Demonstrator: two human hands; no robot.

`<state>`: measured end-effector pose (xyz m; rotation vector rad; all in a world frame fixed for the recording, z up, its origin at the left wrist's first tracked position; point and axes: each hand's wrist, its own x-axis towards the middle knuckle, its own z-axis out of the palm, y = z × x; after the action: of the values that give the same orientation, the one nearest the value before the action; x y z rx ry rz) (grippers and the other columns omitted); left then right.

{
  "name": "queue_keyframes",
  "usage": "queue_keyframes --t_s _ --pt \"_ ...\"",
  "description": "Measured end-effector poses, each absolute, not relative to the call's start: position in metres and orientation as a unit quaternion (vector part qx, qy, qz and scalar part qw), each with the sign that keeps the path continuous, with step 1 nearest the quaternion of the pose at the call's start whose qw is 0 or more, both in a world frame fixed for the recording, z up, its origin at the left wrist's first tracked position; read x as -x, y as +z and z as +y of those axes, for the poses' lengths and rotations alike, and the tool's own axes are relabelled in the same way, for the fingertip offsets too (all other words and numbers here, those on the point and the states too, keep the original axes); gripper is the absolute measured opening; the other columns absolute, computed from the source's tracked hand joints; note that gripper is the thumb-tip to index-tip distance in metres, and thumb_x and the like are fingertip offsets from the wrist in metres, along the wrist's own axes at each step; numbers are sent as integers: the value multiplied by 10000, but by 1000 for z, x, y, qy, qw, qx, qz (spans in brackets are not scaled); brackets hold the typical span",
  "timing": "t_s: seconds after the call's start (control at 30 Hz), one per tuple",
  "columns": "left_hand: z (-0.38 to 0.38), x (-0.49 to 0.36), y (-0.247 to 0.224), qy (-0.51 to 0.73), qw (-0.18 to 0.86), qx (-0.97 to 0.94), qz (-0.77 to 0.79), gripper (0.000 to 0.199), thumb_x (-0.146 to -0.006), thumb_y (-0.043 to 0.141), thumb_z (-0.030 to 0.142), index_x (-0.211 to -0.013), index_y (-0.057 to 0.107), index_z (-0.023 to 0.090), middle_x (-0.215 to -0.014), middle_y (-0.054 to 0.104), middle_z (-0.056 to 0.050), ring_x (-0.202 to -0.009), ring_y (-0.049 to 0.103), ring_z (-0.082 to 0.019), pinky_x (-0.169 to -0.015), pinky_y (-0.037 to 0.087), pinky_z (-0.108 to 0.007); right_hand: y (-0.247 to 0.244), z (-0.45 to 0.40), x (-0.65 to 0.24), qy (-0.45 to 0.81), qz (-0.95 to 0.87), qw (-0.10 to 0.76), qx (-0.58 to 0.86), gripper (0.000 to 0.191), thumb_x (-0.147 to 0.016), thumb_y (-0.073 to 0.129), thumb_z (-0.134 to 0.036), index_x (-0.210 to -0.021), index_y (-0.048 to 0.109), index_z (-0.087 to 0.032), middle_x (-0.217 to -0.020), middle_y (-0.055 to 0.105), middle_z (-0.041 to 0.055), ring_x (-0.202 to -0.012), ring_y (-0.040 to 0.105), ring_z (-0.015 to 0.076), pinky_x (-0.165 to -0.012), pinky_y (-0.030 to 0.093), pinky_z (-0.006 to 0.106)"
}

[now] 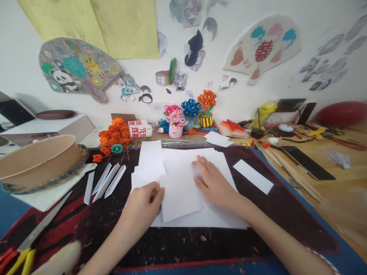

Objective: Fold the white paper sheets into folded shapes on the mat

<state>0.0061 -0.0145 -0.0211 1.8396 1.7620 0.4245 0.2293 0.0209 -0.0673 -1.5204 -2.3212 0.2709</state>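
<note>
My left hand is closed on the left edge of a white paper square, thumb on top and fingers curled. The square lies over larger white sheets on the dark mat. Fingers spread, my right hand rests flat at the square's upper right, on the white paper. Smaller white pieces lie at the upper left of the sheets. Several folded white strips are left of my left hand. A white rectangle lies to the right of my right hand.
Scissors lie at the lower left, below a round wooden hoop. Orange craft flowers, bottles and small flower pots stand at the back. Wooden sticks and a dark phone-like slab are at the right.
</note>
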Motion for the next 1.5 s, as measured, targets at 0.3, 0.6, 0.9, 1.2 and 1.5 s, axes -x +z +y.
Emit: queue_keyframes --t_s 0.3,0.6,0.9,1.2,1.5 --pt "-18 -4 -19 115 210 -703 669 285 -835 418 375 -613 483 209 -530 557 11 -525 503 -166 -546 293 -261 -69 17 -224 64 -816 163 551 467 -942 291 -253 -1373 384 -99 -1522 248 169 -1411 189 251 -1125 250 465" --pt "-15 -2 -17 289 337 -645 622 276 -796 517 444 -667 451 209 -497 496 52 -505 466 -130 -534 351 -236 -48 28 -242 97 -750 348 554 277 -876 448 -288 -1122 558 -223 -1280 536 107 -1202 486 263 -995 390 449" --pt "-33 -27 -7 436 454 -500 594 266 -782 597 426 -781 519 171 -624 656 -13 -415 440 -94 -409 322 -207 -26 23 -242 425 -637 359 534 459 -835 486 -589 -741 640 -167 -736 678 60 -661 620 192 -651 473 316" --pt "-36 -27 0 155 481 -689 520 429 -857 457 494 -646 640 168 -569 668 -40 -415 524 -119 -438 367 -216 -16 22 -242 525 -599 452 402 422 -802 584 -554 -640 548 -165 -619 541 -12 -610 509 138 -604 420 274" --pt "-10 -34 62 235 91 -880 404 348 -836 602 341 -1174 584 266 -1181 635 -37 -1092 536 -239 -992 321 -379 2 9 -248 458 -794 222 332 370 -881 514 -307 -574 346 -186 -562 263 -72 -538 269 89 -501 218 234"
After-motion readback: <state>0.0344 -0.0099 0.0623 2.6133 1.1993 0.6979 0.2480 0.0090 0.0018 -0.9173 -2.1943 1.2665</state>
